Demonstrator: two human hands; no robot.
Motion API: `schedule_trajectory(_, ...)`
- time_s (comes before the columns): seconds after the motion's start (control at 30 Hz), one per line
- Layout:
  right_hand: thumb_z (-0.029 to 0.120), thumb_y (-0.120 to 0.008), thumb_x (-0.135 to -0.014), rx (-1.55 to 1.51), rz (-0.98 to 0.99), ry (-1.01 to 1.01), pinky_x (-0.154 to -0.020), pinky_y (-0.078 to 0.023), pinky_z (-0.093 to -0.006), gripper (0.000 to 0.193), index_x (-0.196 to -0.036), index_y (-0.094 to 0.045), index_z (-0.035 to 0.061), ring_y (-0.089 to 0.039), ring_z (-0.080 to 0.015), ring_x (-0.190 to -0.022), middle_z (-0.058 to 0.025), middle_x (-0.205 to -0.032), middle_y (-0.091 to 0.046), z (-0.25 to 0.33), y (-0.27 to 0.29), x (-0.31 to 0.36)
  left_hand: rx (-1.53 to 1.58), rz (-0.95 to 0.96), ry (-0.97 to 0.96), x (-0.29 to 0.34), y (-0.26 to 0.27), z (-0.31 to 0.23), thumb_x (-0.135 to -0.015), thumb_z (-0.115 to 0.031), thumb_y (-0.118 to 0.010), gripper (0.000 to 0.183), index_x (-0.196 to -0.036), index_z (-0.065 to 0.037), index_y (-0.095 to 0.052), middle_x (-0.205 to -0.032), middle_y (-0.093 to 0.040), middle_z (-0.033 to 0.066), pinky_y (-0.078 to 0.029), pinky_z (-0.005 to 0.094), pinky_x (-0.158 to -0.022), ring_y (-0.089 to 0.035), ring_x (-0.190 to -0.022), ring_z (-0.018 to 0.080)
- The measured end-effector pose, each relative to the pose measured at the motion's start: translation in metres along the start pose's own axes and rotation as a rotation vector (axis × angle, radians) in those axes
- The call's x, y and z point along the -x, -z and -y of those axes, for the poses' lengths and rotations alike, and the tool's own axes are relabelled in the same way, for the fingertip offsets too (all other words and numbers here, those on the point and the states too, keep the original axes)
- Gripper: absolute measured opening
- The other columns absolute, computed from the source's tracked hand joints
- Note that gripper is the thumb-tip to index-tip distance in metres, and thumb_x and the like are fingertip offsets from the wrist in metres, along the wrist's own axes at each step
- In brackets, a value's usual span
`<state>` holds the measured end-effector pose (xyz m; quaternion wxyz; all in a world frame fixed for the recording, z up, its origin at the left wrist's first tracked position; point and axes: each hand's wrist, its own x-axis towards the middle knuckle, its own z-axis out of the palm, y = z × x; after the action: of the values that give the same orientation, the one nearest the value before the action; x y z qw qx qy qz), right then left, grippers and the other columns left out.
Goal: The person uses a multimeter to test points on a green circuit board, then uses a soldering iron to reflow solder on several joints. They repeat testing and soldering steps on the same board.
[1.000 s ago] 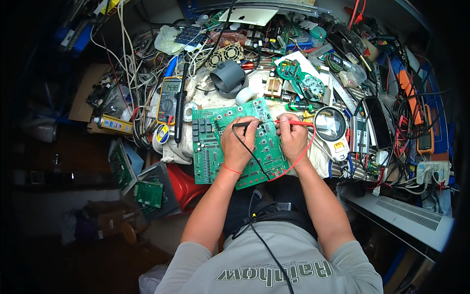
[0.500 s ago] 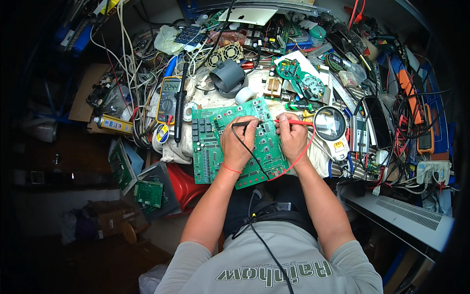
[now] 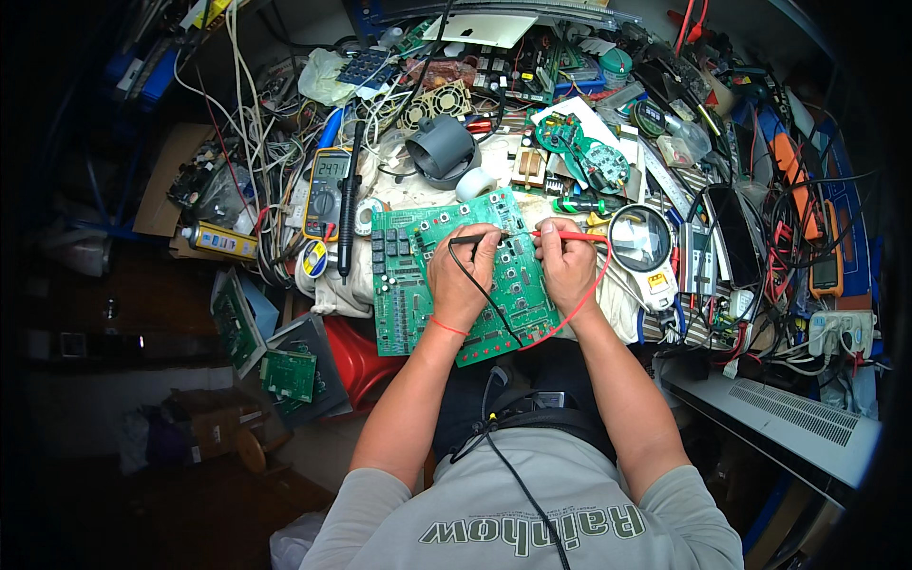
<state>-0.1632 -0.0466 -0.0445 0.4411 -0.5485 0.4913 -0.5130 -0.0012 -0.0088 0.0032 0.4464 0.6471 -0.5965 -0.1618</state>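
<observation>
A green circuit board [image 3: 404, 318] with rows of buttons and black relays lies at the near edge of the bench, partly under my hands. Between the closed fingers of my left hand [image 3: 461, 275] is a black test probe [image 3: 465, 240]. My right hand [image 3: 570, 271] pinches a red test probe [image 3: 579, 237]. Both probe tips point toward each other over the board's upper part; whether they touch it is too small to tell. To the left a yellow multimeter [image 3: 325, 195] has its display lit. A black pen-shaped tool [image 3: 348, 228] lies along its right side.
A magnifier [image 3: 639, 242] lies right of my right hand, near a green-handled screwdriver [image 3: 579, 205]. Behind the board stand a grey plastic cylinder [image 3: 442, 150] and a tape roll [image 3: 475, 184]. Tangled cables and loose boards crowd the back. A red stool [image 3: 356, 361] is below left.
The reading on the multimeter's display has changed. My hands and both probes stay nearly in the same place, and the board has not moved.
</observation>
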Motion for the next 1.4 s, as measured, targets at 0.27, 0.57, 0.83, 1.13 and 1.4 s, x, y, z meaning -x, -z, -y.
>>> schedule_trajectory(0.27,0.026,-0.06,-0.112,0.0,0.003,-0.004,-0.063,-0.053,-0.0276,0.03,-0.108,-0.071,-0.0012,-0.066,-0.0114,-0.069,-0.0068,-0.083,-0.072,0.0003,0.0006,0.0005,-0.01,-0.004,-0.007,0.0005,-0.0003,0.0003,-0.105,-0.024,-0.069,0.022,-0.099,-0.006,-0.078,-0.093,-0.076,0.0124,-0.055,0.042,-0.078,-0.073,-0.087,0.0347)
schedule_trajectory(0.57,0.026,-0.061,-0.111,0.002,0.007,-0.011,-0.064,-0.053,-0.0275,0.03,-0.108,-0.071,-0.0013,-0.066,-0.0114,-0.07,-0.0068,-0.083,-0.072,0.0004,0.0008,0.0003,-0.011,0.001,-0.005,0.0,0.0005,-0.001,-0.105,-0.024,-0.068,0.021,-0.099,-0.006,-0.078,-0.094,-0.076,0.0124,-0.055,0.0424,-0.079,-0.073,-0.088,0.0348)
schedule_trajectory(0.83,0.026,-0.061,-0.111,-0.009,0.009,-0.006,-0.064,-0.054,-0.0273,0.029,-0.108,-0.071,-0.0015,-0.067,-0.0114,-0.07,-0.0069,-0.083,-0.072,0.0018,0.0007,0.0003,-0.023,0.004,0.009,0.0003,0.0002,-0.0009,-0.105,-0.024,-0.069,0.021,-0.099,-0.007,-0.078,-0.095,-0.077,0.0122,-0.055,0.0425,-0.079,-0.073,-0.088,0.0347)
schedule_trajectory(1.13,0.025,-0.063,-0.111,-0.038,0.004,-0.021,-0.064,-0.055,-0.0271,0.028,-0.108,-0.071,-0.0014,-0.067,-0.0111,-0.07,-0.0073,-0.084,-0.074,0.0001,-0.0001,0.0,-0.014,-0.009,-0.003,0.0004,-0.0011,0.0025,-0.105,-0.025,-0.069,0.02,-0.1,-0.007,-0.079,-0.096,-0.077,0.0115,-0.056,0.0418,-0.078,-0.074,-0.088,0.0335)
schedule_trajectory(1.4,0.024,-0.063,-0.11,-0.038,-0.022,0.025,-0.061,-0.053,-0.0312,0.026,-0.103,-0.07,-0.0009,-0.068,-0.0149,-0.064,-0.0071,-0.076,-0.072,0.0027,-0.0016,0.0001,-0.028,0.005,0.012,-0.0001,-0.0002,0.0016,-0.105,-0.025,-0.069,0.021,-0.101,-0.007,-0.079,-0.096,-0.077,0.0122,-0.056,0.0418,-0.077,-0.073,-0.088,0.0339)
